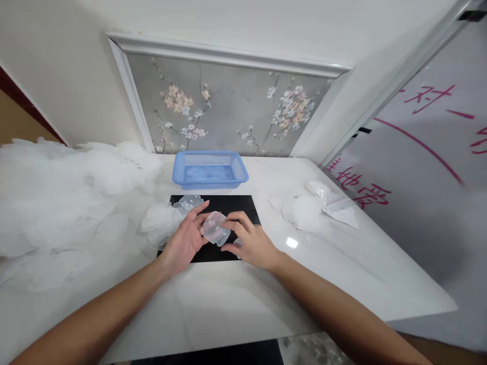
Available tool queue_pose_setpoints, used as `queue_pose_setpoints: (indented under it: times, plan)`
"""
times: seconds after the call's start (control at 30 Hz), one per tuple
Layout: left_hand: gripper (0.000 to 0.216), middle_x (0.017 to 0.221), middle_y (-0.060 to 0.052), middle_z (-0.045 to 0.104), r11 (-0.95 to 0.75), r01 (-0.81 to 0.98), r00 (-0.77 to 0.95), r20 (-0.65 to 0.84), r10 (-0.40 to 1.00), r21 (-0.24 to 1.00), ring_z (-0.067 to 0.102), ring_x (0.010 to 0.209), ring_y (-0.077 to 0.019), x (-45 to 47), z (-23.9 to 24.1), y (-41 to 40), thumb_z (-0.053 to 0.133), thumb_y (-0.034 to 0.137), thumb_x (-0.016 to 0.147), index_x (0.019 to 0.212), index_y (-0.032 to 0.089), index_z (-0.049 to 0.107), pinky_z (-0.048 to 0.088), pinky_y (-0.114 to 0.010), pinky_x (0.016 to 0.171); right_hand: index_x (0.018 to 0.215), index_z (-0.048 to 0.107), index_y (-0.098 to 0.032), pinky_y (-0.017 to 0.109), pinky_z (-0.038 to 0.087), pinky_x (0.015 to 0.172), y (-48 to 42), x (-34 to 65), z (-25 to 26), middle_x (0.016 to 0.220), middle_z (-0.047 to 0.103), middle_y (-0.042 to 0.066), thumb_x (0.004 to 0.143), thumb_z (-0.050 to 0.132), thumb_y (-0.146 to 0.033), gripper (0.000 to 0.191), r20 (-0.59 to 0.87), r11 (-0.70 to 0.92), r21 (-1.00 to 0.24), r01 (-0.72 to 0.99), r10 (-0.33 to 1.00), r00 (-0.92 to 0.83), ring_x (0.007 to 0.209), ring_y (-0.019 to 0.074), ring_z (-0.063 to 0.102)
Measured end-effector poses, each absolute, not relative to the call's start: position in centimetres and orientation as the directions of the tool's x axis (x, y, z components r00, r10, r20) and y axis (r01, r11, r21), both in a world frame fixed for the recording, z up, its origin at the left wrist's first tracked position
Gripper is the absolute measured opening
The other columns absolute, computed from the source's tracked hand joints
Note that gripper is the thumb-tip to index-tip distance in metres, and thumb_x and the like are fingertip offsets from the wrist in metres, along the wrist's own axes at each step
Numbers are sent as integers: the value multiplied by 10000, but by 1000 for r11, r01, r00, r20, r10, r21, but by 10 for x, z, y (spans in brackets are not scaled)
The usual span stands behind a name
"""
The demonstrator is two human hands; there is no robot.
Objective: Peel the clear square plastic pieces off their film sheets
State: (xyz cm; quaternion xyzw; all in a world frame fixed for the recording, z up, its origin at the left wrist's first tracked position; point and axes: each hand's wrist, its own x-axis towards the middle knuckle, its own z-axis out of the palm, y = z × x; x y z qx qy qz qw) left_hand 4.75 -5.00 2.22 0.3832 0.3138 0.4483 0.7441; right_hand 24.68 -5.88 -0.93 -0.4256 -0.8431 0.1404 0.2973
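Holding thin translucent piece (214, 229) in left hand (181, 246); right hand (254, 242) curled at edge, pinch unclear; I judge piece light, flexible, slippery: grasp rim.

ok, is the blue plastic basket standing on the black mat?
No, the blue plastic basket stands on the white tabletop, beyond the far edge of the black mat.

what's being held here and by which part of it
A translucent petal-like piece, held by the left hand at its left edge; the right hand is at its right edge, but whether it grips cannot be told.
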Motion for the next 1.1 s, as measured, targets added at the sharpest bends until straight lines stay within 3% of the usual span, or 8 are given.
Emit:
queue_pose_setpoints:
  times: [0.1, 0.17, 0.23, 0.33, 0.57, 0.8, 0.93, 1.1]
  plan:
    - [574, 1247, -104, 607, 165, -252, 379, -60, 923, 953, 546, 1209, -264, 43, 23, -47, 407, 586, 902, 1387, 279, 419, 436, -478, 999, 970, 581, -240, 284, 446, 588, -60, 246, -5, 1212, 596, 99, 875, 568, -304, 115, 337, 525, -669, 526, 845, -415, 761, 163, 615]
    - [531, 1266, -99, 606, -84, 50, 341, 62, 938, 995, 534, 1221, -260, 32, 24, -40, 485, 494, 896, 1384, 290, 436, 388, -475, 1046, 848, 548, -227, 283, 441, 613, -58, 248, -1, 1029, 675, 76, 885, 540, -341, 120, 229, 338, -860, 383, 925, -303, 735, 163, 612]
    - [406, 1271, -86, 604, -354, 379, 381, 204, 902, 855, 501, 1245, -271, 16, 24, -30, 546, 370, 873, 1270, 290, 568, 341, -475, 1080, 822, 514, -222, 263, 405, 559, -53, 255, 0, 772, 675, 25, 856, 568, -394, 183, 25, 68, -974, 218, 981, -193, 606, 143, 567]
    - [293, 1278, -79, 608, -545, 577, 581, 164, 797, 608, 488, 1241, -300, -8, 17, -15, 532, 275, 863, 1116, 293, 677, 366, -495, 1040, 895, 563, -205, 234, 342, 503, -42, 269, 1, 625, 617, -24, 758, 657, -366, 232, -257, -238, -964, 122, 951, -174, 494, 107, 480]
    - [222, 1266, -69, 631, -660, 639, 681, 107, 724, 395, 487, 1243, -291, -17, 2, -4, 555, 226, 813, 994, 273, 675, 380, -457, 996, 942, 653, -182, 238, 364, 517, -30, 287, 3, 718, 668, 10, 660, 670, -240, 288, -421, -433, -901, -10, 880, -219, 561, 118, 532]
    - [84, 983, -49, 709, -639, 626, 598, 251, 761, 447, 579, 1090, -293, 3, 22, -14, 576, 295, 812, 815, 270, 656, 386, -454, 963, 928, 664, -172, 231, 289, 439, -31, 289, 9, 604, 632, -16, 674, 618, -209, 260, -431, -465, -881, -86, 864, -259, 421, 74, 416]
    - [185, 877, -51, 702, -631, 613, 551, 315, 773, 475, 597, 865, -253, 10, 24, -18, 554, 384, 846, 890, 283, 702, 447, -416, 857, 920, 664, -175, 230, 296, 448, -31, 289, 8, 581, 612, -24, 672, 622, -197, 252, -432, -465, -881, -84, 865, -256, 434, 80, 435]
    - [248, 829, -48, 688, -629, 613, 532, 340, 776, 477, 589, 810, -240, 4, 25, -16, 488, 352, 879, 923, 283, 722, 473, -384, 774, 894, 662, -178, 222, 320, 476, -30, 287, 7, 568, 591, -32, 634, 689, -212, 263, -432, -457, -888, -59, 871, -235, 485, 92, 477]
